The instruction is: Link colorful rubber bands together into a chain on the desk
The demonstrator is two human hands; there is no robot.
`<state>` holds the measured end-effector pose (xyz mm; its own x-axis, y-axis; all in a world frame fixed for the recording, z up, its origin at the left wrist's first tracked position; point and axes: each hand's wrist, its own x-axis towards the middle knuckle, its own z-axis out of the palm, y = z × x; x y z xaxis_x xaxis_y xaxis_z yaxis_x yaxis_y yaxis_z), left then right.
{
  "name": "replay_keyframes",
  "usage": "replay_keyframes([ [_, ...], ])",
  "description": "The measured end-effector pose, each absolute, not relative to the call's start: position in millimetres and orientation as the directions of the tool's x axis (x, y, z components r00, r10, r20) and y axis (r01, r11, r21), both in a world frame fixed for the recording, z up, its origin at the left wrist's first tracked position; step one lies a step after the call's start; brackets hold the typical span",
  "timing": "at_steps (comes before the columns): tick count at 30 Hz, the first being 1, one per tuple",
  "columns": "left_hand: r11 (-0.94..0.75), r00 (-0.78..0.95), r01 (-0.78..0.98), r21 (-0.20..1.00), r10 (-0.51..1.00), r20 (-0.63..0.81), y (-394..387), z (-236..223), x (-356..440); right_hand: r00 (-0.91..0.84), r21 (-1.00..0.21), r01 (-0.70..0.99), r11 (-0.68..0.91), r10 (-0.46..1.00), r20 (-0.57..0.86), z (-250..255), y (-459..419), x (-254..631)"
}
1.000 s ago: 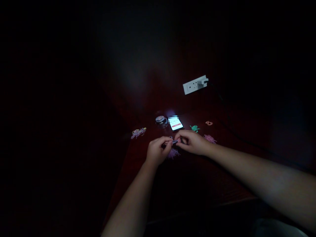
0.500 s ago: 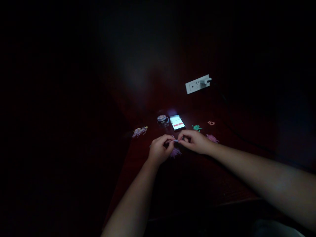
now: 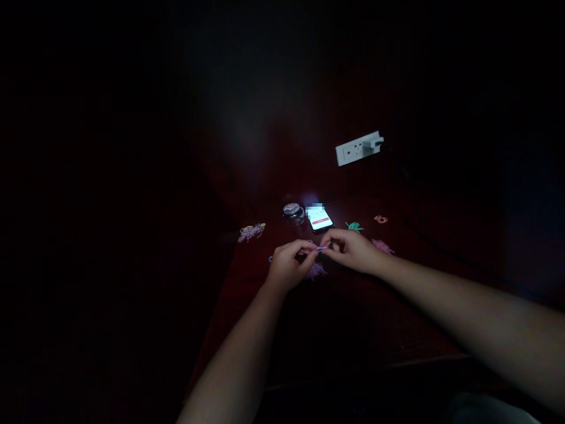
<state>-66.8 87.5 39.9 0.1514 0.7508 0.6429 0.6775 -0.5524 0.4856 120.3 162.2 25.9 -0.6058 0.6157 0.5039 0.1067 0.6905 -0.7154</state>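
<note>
My left hand [image 3: 289, 265] and my right hand [image 3: 351, 250] meet over the dark red table, fingertips close together. Both pinch a thin, pale purple rubber band [image 3: 321, 248] that spans the small gap between them. Just below the fingers lies a loose pile of purple rubber bands [image 3: 316, 271], partly covered by my left hand. Pink bands [image 3: 382, 246] lie by my right wrist, and a few green bands [image 3: 354, 227] sit behind that hand. The dim light hides the finer detail of the held band.
A lit phone [image 3: 320, 218] lies beyond my hands, beside a small clear jar [image 3: 293, 214] with a lid. Mixed purple and yellow bands [image 3: 251, 232] are at the left edge, orange bands [image 3: 381, 219] at the right. A socket strip [image 3: 358, 148] with a plug is on the wall.
The view has shifted slightly. The purple band between my fingertips now shows longer and thinner, and the left fingers have come nearer to it.
</note>
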Motion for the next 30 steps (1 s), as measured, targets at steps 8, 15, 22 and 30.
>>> replay_keyframes([
  [8, -0.558, 0.156, 0.649, 0.518, 0.764, 0.626, 89.2, 37.1, -66.9, -0.595, -0.661, 0.134, 0.738, 0.593, 0.542, 30.2, 161.2, 120.4],
  [15, -0.576, 0.200, 0.655, 0.489, 0.756, 0.623, 90.5, 36.7, -68.3, -0.598, -0.635, 0.128, 0.762, 0.570, 0.564, 32.2, 161.3, 121.1],
  [22, -0.565, 0.188, 0.681, 0.465, 0.749, 0.635, 89.3, 39.2, -68.5, -0.626, -0.646, 0.129, 0.753, 0.567, 0.536, 31.7, 161.8, 121.6],
  [30, -0.550, 0.159, 0.695, 0.463, 0.746, 0.646, 88.4, 39.1, -69.3, -0.596, -0.666, 0.139, 0.733, 0.599, 0.534, 30.3, 161.9, 120.9],
])
